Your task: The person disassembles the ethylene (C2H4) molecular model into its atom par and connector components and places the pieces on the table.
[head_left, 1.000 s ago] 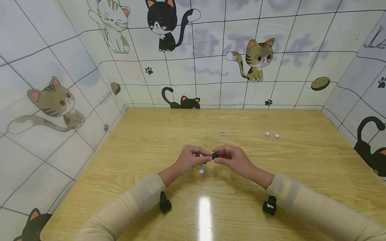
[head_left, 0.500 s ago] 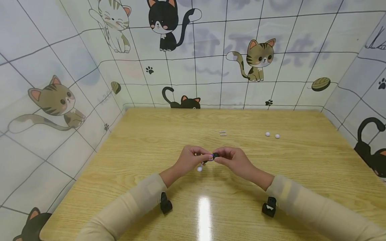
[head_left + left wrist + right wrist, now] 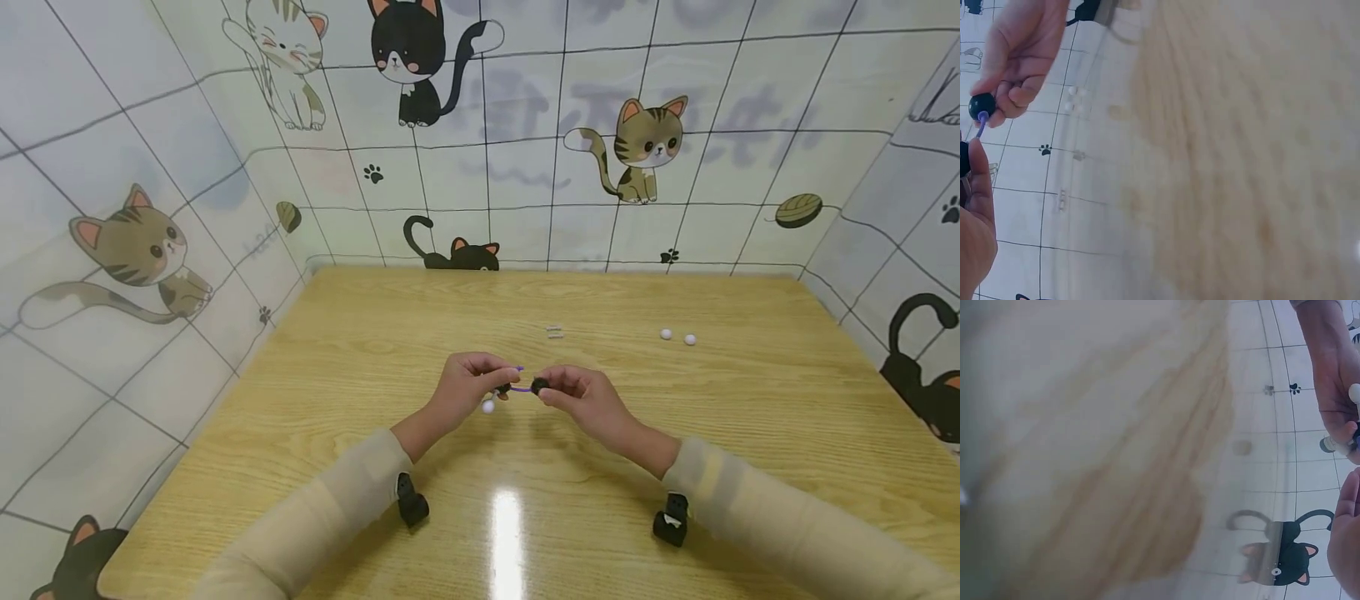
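My left hand (image 3: 459, 392) pinches a black ball (image 3: 503, 388) that is partly covered by the fingers. A white ball (image 3: 488, 407) sticks out below that hand, and in the right wrist view this white ball (image 3: 1354, 393) sits on a short white stem. My right hand (image 3: 594, 404) pinches another black ball (image 3: 540, 385) between thumb and fingertips. A curved purple connector (image 3: 519, 389) spans the gap between the two black balls. Above the left fingertips a second purple tip (image 3: 521, 368) pokes out. In the left wrist view, the purple connector (image 3: 982, 125) meets the glossy black ball (image 3: 982, 107).
Several small whitish sticks (image 3: 554, 332) lie on the wooden table (image 3: 375, 333) beyond the hands. Two loose white balls (image 3: 678, 337) lie farther right. A cat-print wall covering (image 3: 525, 167) encloses the back and sides. Black wrist cameras (image 3: 412, 500) hang under both sleeves.
The hands have drawn slightly apart, so the purple connector now shows between the black balls. A second purple tip has appeared above the left fingers. The attached white ball has shifted up and left.
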{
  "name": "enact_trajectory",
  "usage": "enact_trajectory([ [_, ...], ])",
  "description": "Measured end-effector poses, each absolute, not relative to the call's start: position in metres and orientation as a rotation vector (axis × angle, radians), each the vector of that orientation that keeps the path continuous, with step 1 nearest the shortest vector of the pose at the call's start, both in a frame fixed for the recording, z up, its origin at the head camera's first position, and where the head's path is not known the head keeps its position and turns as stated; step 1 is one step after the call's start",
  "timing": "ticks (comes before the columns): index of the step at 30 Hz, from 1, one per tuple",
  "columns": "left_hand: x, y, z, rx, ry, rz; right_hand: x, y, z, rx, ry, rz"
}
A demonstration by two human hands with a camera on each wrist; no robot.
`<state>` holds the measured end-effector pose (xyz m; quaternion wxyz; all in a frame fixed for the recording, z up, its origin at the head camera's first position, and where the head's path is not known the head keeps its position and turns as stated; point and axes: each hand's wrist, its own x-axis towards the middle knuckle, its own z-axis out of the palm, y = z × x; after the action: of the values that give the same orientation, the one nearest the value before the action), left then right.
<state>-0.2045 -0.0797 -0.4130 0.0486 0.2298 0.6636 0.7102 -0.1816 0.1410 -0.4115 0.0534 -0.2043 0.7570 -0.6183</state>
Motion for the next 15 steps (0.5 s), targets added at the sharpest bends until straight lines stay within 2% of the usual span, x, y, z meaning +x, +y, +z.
enact_trajectory([
  [6,-0.2059,-0.0802,-0.4153,0.776,2.022,2.129,-0.1814,0.1472,-0.4145,-0.642,2.291,-1.883],
  [15,-0.2004,-0.0761,-0.4166,0.727,2.059,2.010,-0.1807,0.1505,-0.4130,-0.605,2.243,-1.920],
])
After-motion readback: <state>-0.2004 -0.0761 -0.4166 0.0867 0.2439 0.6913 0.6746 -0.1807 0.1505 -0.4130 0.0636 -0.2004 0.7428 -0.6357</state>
